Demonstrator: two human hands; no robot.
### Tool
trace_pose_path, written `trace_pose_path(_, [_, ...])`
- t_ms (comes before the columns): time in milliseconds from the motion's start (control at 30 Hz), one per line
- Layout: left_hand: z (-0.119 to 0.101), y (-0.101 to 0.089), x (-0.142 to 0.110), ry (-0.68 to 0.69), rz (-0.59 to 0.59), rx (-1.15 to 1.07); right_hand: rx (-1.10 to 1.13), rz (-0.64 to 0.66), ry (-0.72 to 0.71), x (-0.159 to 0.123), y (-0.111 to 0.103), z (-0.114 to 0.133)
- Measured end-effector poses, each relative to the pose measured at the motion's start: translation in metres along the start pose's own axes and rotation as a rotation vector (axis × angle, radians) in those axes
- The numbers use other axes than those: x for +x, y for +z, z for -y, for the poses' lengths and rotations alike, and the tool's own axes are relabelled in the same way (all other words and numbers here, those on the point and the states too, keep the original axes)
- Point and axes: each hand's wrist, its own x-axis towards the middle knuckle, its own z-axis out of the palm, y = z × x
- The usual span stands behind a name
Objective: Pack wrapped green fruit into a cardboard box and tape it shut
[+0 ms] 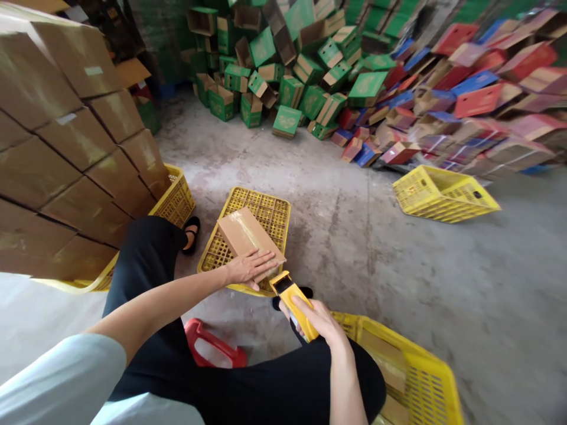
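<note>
A flat brown cardboard box [243, 235] lies on an upturned yellow plastic crate [266, 208] in front of my knees. My left hand [253, 265] rests flat on the box's near end, fingers stretched out and pressing it down. My right hand [318, 319] is closed round a yellow tape dispenser [293, 302], whose head sits at the box's near right corner, close to my left fingers. I am seated, with black trousers [248, 378] filling the lower middle of the view.
Taped brown cartons [66, 147] are stacked high on the left over a yellow crate [177, 198]. Another yellow crate [411, 378] holding boxes sits at my right knee; a third [443, 192] lies tipped on the concrete. Green, red and blue boxes [376, 82] pile at the back. A red stool [212, 348] shows below me.
</note>
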Motion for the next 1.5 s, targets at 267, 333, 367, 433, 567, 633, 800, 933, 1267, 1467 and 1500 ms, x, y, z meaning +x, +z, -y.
trace_pose_path(267, [0.014, -0.019, -0.004, -0.011, 0.045, -0.222, -0.01, 0.042, 0.035, 0.022, 0.003, 0.01])
trace_pose_path(333, [0.039, -0.031, -0.009, -0.15, -0.013, -0.277, -0.001, 0.029, 0.041, 0.025, 0.002, 0.008])
trace_pose_path(367, [0.055, -0.038, -0.012, -0.285, -0.072, -0.286, 0.006, 0.02, 0.047, 0.025, 0.001, 0.007])
trace_pose_path(433, [0.089, -0.049, -0.018, -0.634, -0.185, -0.302, 0.017, 0.01, 0.053, 0.026, 0.0, 0.006])
trace_pose_path(567, [0.134, -0.059, -0.027, -1.047, -0.07, -0.548, 0.034, -0.004, -0.009, 0.022, 0.002, 0.012])
trace_pose_path(633, [0.141, -0.059, -0.031, -1.069, -0.037, -0.627, 0.041, -0.03, -0.034, 0.017, 0.005, 0.018])
trace_pose_path(800, [0.141, -0.062, -0.046, -1.117, -0.169, -0.791, 0.004, -0.068, -0.006, 0.003, 0.008, 0.036])
trace_pose_path(933, [0.128, -0.058, -0.062, -1.188, -0.233, -1.178, 0.008, -0.125, -0.043, -0.017, 0.001, 0.062])
trace_pose_path(1267, [0.07, -0.019, -0.063, -1.093, -0.076, -1.4, -0.203, -0.192, 0.036, -0.075, -0.018, 0.14])
trace_pose_path(1467, [0.059, -0.083, -0.045, -0.764, -0.394, -0.926, -0.171, -0.139, -0.048, -0.05, 0.004, 0.158])
trace_pose_path(1500, [0.055, -0.099, -0.042, -0.624, -0.427, -0.914, -0.16, -0.133, -0.057, -0.044, 0.008, 0.165])
